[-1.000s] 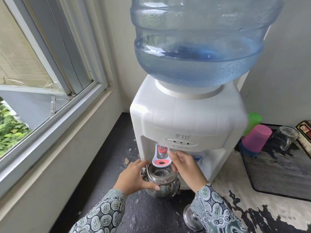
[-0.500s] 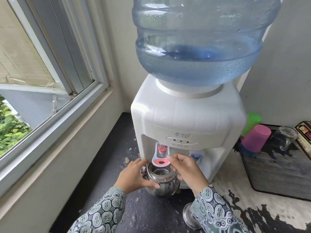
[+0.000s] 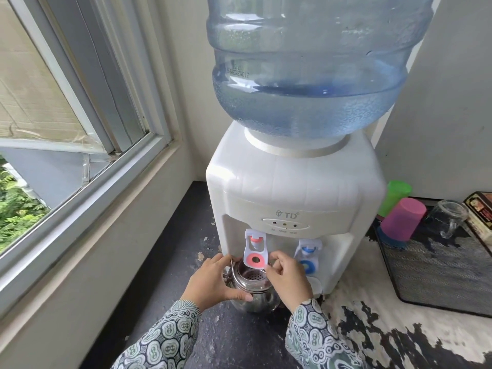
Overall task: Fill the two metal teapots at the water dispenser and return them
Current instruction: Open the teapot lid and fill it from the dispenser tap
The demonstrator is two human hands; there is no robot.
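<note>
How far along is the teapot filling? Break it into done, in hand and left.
Done: one metal teapot sits lidless under the red tap of the dispenser. In hand: the left hand grips the pot's side; the right hand is at its rim beside the tap lever. No stream is visible and the water level cannot be told. Left: finish this pot, fill the second, which is out of view, and return both.

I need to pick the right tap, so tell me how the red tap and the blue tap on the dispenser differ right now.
The red tap sits on the dispenser's left; the blue tap on its right. The metal teapot stands open under the red tap, held by the left hand; nothing stands under the blue tap. The right hand has its fingers beside the red tap's lever and partly hides the blue tap's lever. Both share one white paddle shape with a coloured ring.
</note>
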